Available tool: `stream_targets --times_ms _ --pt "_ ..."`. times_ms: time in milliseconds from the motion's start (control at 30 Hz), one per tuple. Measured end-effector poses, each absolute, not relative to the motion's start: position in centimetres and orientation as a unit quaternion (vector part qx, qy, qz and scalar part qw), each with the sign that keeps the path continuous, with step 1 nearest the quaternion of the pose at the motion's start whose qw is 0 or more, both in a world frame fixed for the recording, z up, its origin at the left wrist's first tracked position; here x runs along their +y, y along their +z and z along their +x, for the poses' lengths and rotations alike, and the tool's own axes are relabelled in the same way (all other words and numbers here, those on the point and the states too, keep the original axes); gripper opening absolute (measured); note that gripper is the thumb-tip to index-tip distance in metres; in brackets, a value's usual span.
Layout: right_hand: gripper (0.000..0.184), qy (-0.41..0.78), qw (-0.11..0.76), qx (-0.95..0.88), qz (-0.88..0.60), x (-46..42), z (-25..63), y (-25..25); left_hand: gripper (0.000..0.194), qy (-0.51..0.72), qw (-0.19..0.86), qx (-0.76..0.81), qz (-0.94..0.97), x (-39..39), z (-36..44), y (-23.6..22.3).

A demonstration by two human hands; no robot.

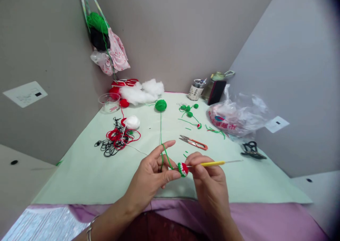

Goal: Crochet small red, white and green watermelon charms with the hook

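Note:
My left hand (154,170) pinches a small red, white and green crochet piece (183,169) between thumb and fingers, with its index finger raised. Green yarn (160,134) loops over that finger and runs back to a green yarn ball (160,105). My right hand (209,179) grips a yellow-handled crochet hook (212,163), its tip at the crochet piece and its metal end pointing right. Both hands hover over the front of a pale green table mat (87,173).
Orange-handled thread snips (193,142) lie just beyond my hands. A tangle of red and black cord (117,140) with a white ball (132,122) is at left. White stuffing (142,91), small green crochet balls (189,109), a plastic bag (236,117), black scissors (251,150) and jars (196,89) stand farther back.

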State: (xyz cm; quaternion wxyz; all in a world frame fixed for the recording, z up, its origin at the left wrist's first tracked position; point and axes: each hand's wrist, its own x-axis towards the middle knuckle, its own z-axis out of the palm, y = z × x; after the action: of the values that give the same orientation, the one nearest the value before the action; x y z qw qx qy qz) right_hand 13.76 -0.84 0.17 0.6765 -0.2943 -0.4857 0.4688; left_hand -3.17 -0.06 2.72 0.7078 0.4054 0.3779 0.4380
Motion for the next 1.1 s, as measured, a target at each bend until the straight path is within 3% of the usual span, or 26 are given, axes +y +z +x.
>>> stream_targets --times_ms 467,700,867,1100 --pt "0.013 0.42 0.616 -0.589 -0.312 -1.4 15.6 0.2 0.087 0.42 0.657 0.408 0.476 -0.4 -3.6 3.3" --pt "0.012 0.402 0.599 -0.613 -0.322 -1.5 15.9 0.6 0.102 0.413 0.663 0.409 0.472 -0.4 -3.6 3.3" --pt "0.011 0.484 0.567 -0.597 -0.297 -1.1 16.1 0.1 0.113 0.372 0.695 0.403 0.465 -0.4 -4.0 3.6" --pt "0.012 0.494 0.648 -0.5 -0.292 -1.1 14.2 -0.6 0.117 0.412 0.691 0.384 0.453 -0.6 -3.6 2.9"
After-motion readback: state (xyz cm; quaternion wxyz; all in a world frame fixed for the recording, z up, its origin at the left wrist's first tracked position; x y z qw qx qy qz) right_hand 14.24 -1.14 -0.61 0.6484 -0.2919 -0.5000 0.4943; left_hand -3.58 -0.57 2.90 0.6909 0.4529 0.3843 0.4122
